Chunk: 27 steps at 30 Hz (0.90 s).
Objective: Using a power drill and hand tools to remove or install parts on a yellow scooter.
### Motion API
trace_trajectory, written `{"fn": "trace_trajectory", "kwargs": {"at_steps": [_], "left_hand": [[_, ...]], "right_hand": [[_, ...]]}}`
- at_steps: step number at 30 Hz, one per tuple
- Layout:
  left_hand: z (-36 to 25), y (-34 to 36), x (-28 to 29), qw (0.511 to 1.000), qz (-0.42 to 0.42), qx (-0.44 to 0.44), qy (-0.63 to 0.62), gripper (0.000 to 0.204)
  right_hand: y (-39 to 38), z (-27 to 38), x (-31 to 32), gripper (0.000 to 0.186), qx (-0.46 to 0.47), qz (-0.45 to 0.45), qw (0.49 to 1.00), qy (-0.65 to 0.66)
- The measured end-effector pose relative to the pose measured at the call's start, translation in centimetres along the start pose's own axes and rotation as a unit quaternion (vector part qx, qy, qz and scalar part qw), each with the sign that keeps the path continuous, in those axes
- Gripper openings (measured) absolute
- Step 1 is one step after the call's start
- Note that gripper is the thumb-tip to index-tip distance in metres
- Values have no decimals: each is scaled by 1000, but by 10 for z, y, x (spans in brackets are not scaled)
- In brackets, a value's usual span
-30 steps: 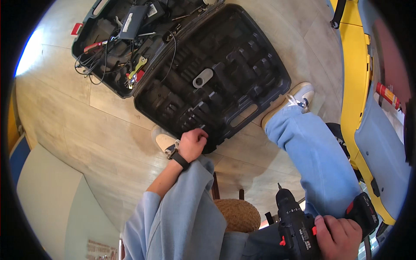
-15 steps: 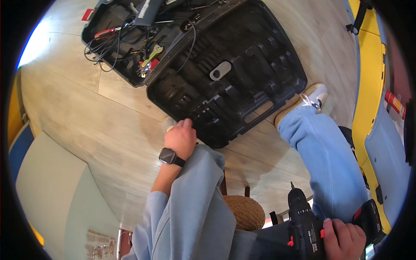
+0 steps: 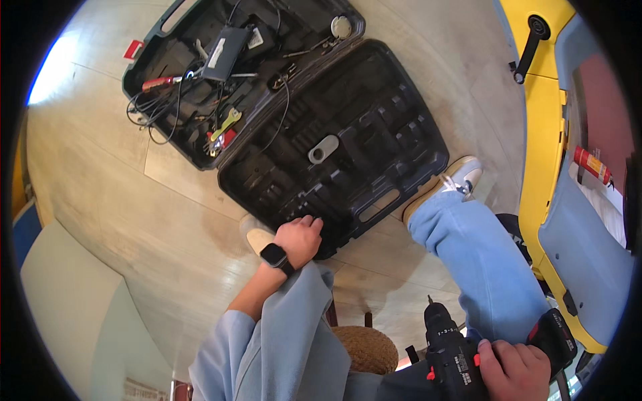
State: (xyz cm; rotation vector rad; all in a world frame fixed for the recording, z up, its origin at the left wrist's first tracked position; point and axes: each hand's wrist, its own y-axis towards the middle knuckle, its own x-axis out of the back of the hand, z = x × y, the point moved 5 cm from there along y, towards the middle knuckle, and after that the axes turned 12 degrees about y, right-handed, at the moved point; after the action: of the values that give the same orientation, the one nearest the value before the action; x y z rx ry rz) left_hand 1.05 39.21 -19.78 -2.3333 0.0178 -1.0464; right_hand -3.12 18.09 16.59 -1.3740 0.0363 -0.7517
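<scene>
My right hand point(image 3: 516, 371) is wrapped round the handle of a black cordless drill point(image 3: 453, 344) with red accents. A bit sticks out of its chuck, pointing away from me, and the battery shows beyond my hand at the right. My left hand point(image 3: 299, 239), a dark watch on its wrist, is over my left knee at the near corner of an open black tool case point(image 3: 401, 160). Its fingers are curled; whatever is under them is hidden. In the case's near half sits a grey oblong piece point(image 3: 324, 149) with a hole.
Cables, a red-handled tool point(image 3: 160, 83), a dark box point(image 3: 226, 53) and a yellow-green tool point(image 3: 226, 125) crowd the case's far half. A yellow-and-grey structure point(image 3: 540, 134) stands along the right, with a red cylinder point(image 3: 592, 165) beyond. A woven seat point(image 3: 364, 349) is between my legs.
The view has shifted, bringing more of the case's far half into sight. My left hand has moved right, over the case's near corner, uncovering my left shoe. The drill stays in my right hand.
</scene>
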Motion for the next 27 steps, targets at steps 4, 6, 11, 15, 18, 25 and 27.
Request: {"fn": "trace_trajectory", "kwargs": {"at_steps": [4, 6, 11, 15, 18, 25, 27], "left_hand": [[5, 6, 24, 993, -85, 13, -76, 11], [8, 11, 29, 993, -95, 19, -70, 11], [22, 15, 23, 991, -93, 30, -94, 11], [20, 10, 25, 986, -95, 38, -131, 15], [14, 8, 31, 985, -126, 22, -117, 20], [-3, 12, 73, 971, -234, -50, -6, 29], [7, 28, 100, 954, -297, -39, -15, 24]], "right_hand": [[-3, -1, 2, 31, -9, -1, 1000, 0], [-3, -1, 3, 31, -8, -10, 1000, -1], [-1, -2, 5, 32, -11, -7, 1000, 12], [-1, -5, 5, 36, -14, -5, 1000, 19], [0, -7, 6, 39, -12, -7, 999, 35], [4, -8, 9, 42, -22, 0, 998, 59], [3, -8, 9, 42, -15, -3, 998, 61]]}}
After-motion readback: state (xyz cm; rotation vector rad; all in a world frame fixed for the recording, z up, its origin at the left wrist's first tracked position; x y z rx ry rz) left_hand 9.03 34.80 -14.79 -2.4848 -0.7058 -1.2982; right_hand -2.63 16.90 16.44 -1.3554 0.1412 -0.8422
